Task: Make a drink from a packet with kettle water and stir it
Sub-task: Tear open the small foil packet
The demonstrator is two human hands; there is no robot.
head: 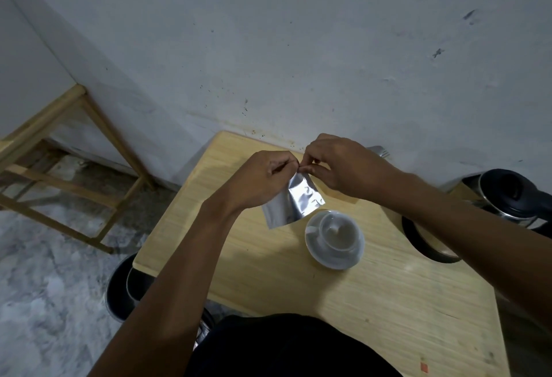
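The wall (298,48) is filling the top of the view, w/ grey floor (44,302) showing at lower left. The table (373,302), light wood, is being pushed w/ its far edge against the wall; its left edge is running diagonally down toward the viewer. A wooden frame (74,152) is standing on the floor, well apart from the table's left edge. A dark pot (122,290) is sitting on the floor just beside the table's near-left corner.

The kettle (513,194), black top & shiny body, is being seen at the table's right edge, partly cut off by the frame. Its round base (424,245) is lying on the table betw. kettle and cup, partly hidden by the right forearm.

The saucer (334,257), white, is resting near the table's middle, w/ the cup (337,233) being carried on it, upright, open side up. Whether anything is in the cup can't be told.

The left hand (263,179) and right hand (340,167) are being held together above the table's far part, fingers closed. Both are pinching the top edge of the packet (295,200), a silver foil sachet, which is hanging down tilted betw. them, above the table, just left of and beyond the cup, not touching it. Whether it is torn yet can't be told.

A metal item (379,151) is peeking out behind the right hand at the far edge; too hidden to ID.
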